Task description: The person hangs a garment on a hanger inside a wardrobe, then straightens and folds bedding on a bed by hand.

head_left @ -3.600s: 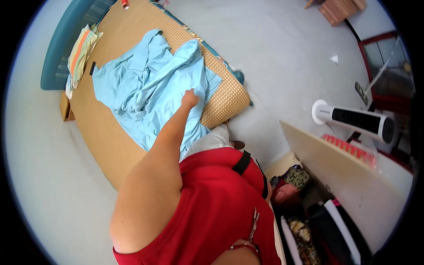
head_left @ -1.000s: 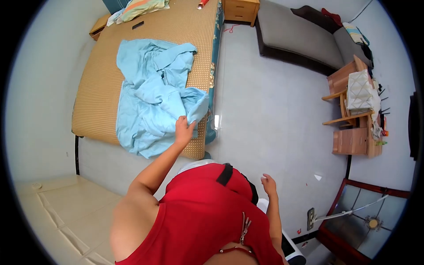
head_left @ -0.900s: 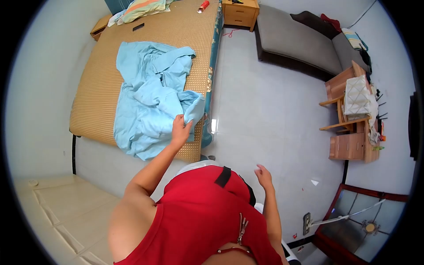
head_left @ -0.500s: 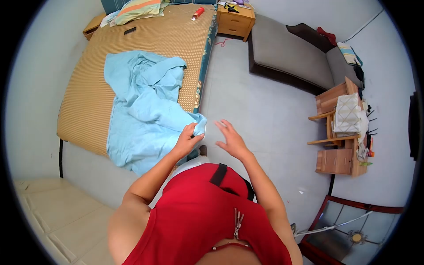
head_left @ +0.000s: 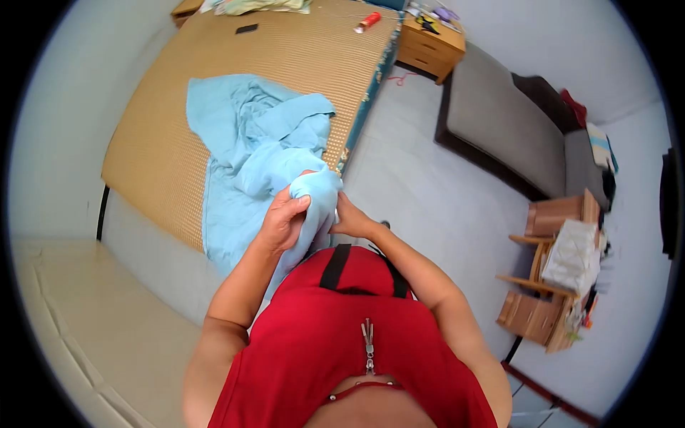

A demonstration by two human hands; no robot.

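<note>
Bed [head_left: 150, 143], right hand [head_left: 352, 220] partly behind cloth [head_left: 267, 171]

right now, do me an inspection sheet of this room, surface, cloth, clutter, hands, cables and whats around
surface: woven mat on the bed, visible parts look flat
job's things: light blue cloth, rumpled on the mat, near end lifted in the hands
clutter: small dark flat object and red cylinder on the mat; mixed small items on the nightstand
hands: left hand grips the cloth, thumb on top; right hand at its other side, fingers partly hidden, grip unclear
cables: thin pale cord across the mat's far end; pink cord on the floor by the nightstand
surroundings: grey couch and wooden desk to the right
</note>
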